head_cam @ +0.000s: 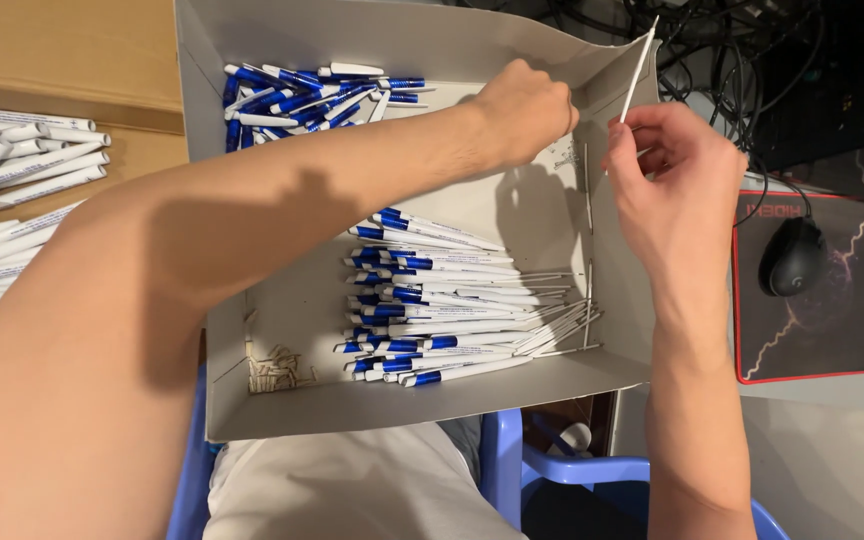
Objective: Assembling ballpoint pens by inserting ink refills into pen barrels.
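Note:
My left hand point(524, 112) reaches across a shallow grey cardboard box point(282, 330) with its fingers closed near the box's right wall; what it pinches is too small to tell. My right hand point(674, 190) holds a thin white pen refill point(638, 72) upright at that wall. In the box lie a stack of white and blue pens point(432, 300), a heap of blue pen parts point(312, 92) at the far end, several thin refills point(577, 325) and a cluster of small springs point(277, 370).
White pen barrels point(12, 170) lie piled on a brown surface at the left. A black mouse point(790, 255) sits on a red-edged mousepad point(822, 340) to the right, with tangled cables point(742, 60) behind. A blue plastic chair point(562, 470) shows below.

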